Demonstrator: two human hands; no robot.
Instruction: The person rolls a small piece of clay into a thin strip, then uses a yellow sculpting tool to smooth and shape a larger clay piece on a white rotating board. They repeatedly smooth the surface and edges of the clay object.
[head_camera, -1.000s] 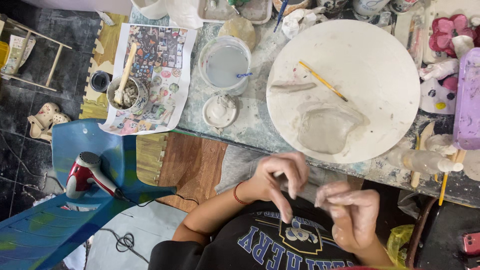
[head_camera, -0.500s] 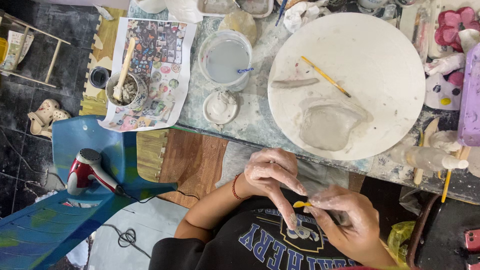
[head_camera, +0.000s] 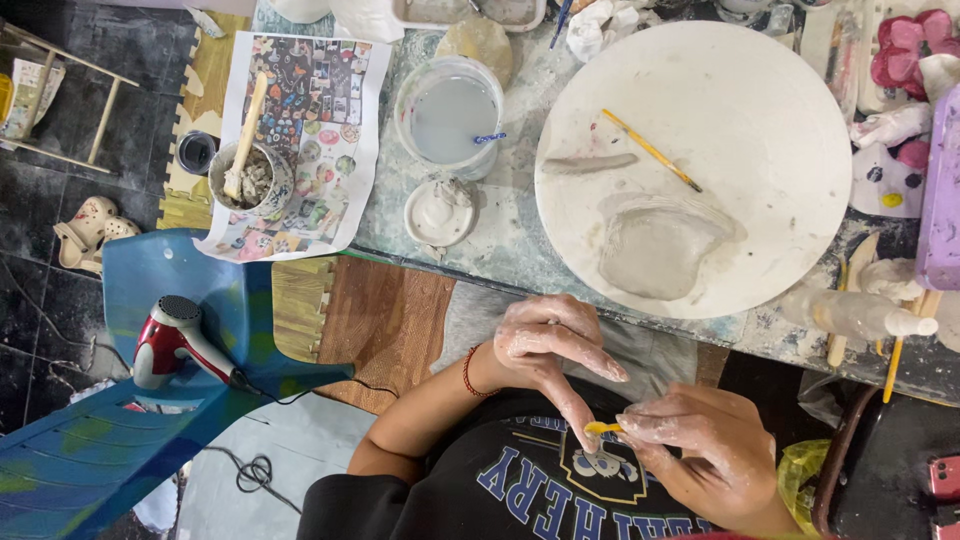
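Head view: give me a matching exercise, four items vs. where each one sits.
Items:
1. hair dryer
2. yellow brush
3. wooden stick
4. clay slab

Places:
A. in the bowl on the printed sheet
B. on the blue chair
C. near edge of the round board, flattened
D. upper part of the round board, lying slantwise

Pairs: 1-B, 2-D, 3-A, 4-C

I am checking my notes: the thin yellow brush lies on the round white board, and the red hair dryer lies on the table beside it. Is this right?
Not quite. The head view shows the red hair dryer on the blue chair, not on the table. The yellow brush does lie on the round white board.
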